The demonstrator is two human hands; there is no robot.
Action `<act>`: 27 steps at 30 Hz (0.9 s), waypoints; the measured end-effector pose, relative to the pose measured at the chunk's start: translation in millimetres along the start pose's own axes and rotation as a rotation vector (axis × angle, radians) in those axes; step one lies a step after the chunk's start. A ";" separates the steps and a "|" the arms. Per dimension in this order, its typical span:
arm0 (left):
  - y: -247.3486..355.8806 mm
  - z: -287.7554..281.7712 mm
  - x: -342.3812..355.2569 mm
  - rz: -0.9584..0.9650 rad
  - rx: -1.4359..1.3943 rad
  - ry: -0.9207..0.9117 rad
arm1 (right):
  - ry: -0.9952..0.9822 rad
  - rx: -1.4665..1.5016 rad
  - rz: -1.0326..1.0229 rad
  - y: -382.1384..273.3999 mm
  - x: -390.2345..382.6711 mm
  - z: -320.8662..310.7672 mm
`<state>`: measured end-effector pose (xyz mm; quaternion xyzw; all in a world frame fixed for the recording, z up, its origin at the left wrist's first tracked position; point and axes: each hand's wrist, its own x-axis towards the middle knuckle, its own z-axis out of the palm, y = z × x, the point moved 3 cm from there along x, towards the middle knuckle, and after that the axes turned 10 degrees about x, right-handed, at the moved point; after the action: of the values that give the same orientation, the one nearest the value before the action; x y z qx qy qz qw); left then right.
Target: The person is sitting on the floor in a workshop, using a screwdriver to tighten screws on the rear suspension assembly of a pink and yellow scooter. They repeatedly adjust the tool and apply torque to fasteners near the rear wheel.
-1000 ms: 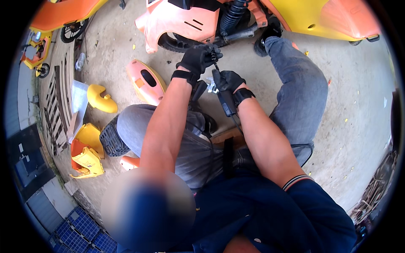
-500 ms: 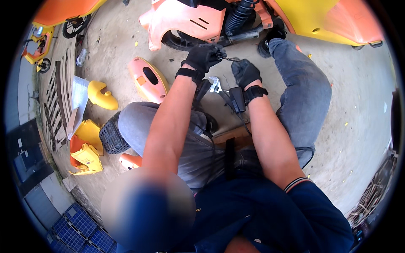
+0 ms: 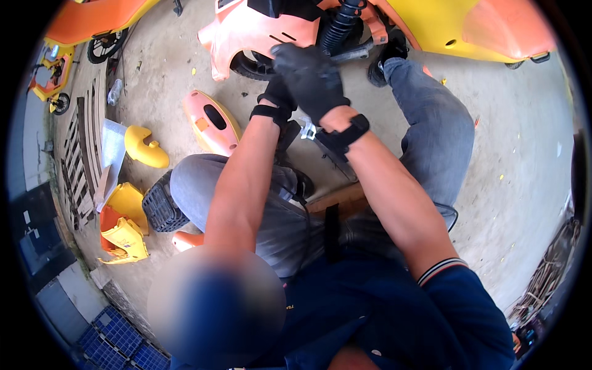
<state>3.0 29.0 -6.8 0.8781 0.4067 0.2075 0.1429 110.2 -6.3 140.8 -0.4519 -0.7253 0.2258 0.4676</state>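
Both my hands wear black gloves and meet in front of a scooter's salmon-orange body [image 3: 271, 37]. My right hand [image 3: 311, 80] crosses over the left, its fingers curled toward the left side. What they close on, if anything, is hidden. Beneath it shows only part of my left hand [image 3: 275, 92]; its fingers are covered. Just beyond the hands is the scooter's black tyre [image 3: 251, 65], with a black coil shock absorber [image 3: 338, 28] to its right. Below my right wrist lies a wrench [image 3: 307, 128] with a silver head, partly covered.
An orange-pink shell [image 3: 213, 120] with a dark oval opening lies on the concrete at left. Near it are a yellow fender [image 3: 146, 147], a black crate [image 3: 165, 203] and a yellow panel [image 3: 126, 231]. Wooden slats [image 3: 83, 154] lie farther left. A yellow-orange body [image 3: 456, 28] stands far right.
My right hand has moved left and up, over my left hand. The thin metal rod seen between the hands earlier is now hidden. The view has shifted slightly.
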 end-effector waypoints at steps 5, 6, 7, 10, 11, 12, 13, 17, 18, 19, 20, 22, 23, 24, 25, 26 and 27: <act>14.2 0.1 6.7 -0.961 -1.553 -0.104 | 0.588 0.821 0.583 116.8 -38.4 -46.4; 13.6 0.8 9.4 -0.874 -1.503 -0.118 | 0.605 0.761 0.725 148.3 -60.6 -44.4; 11.6 2.6 7.4 -0.791 -1.455 -0.128 | 0.606 0.709 0.866 178.1 -81.7 -41.1; 5.8 -6.1 2.7 -0.271 -0.608 -0.078 | -0.145 -0.557 0.705 154.9 -112.7 -33.9; 9.0 -7.7 3.1 -0.045 -0.213 -0.049 | -0.139 -0.434 0.735 154.1 -124.1 -27.3; -2.6 2.3 -1.6 -0.196 -0.490 -0.041 | -0.140 -0.305 0.755 147.5 -129.0 -18.9; -13.3 14.2 -5.5 -0.348 -0.766 -0.028 | -0.181 -0.303 0.762 141.2 -132.7 -11.4; 10.8 -0.1 1.6 -0.377 -0.927 -0.162 | -0.273 -0.195 0.857 135.0 -143.1 2.4; 7.2 2.1 0.8 -0.341 -0.868 -0.142 | -0.287 -0.173 0.882 133.9 -144.1 5.1; 1.6 6.7 0.3 -0.304 -0.809 -0.123 | -0.312 -0.140 0.892 133.7 -143.6 7.2; -0.8 8.6 -0.8 -0.304 -0.803 -0.109 | -0.311 -0.122 0.889 130.1 -142.1 7.9; -6.2 13.1 -3.5 -0.340 -0.843 -0.082 | -0.308 -0.085 0.883 122.5 -139.5 8.7; -5.7 13.5 -2.8 -0.363 -0.880 -0.082 | -0.312 -0.067 0.898 124.0 -140.2 9.7; -5.5 13.8 -2.0 -0.385 -0.917 -0.079 | -0.318 -0.049 0.913 126.3 -141.1 11.4; -4.9 13.9 -1.8 -0.400 -0.943 -0.084 | -0.323 -0.031 0.927 127.9 -142.1 12.6; -5.0 13.7 -1.8 -0.402 -0.948 -0.085 | -0.324 -0.025 0.925 127.6 -142.0 13.5; -5.3 13.4 -1.4 -0.404 -0.953 -0.085 | -0.325 -0.019 0.922 127.0 -142.2 14.6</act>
<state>5.2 30.2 -21.1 0.6272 0.4221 0.3021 0.5806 175.8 -66.0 -28.6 -0.6892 -0.5152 0.4705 0.1956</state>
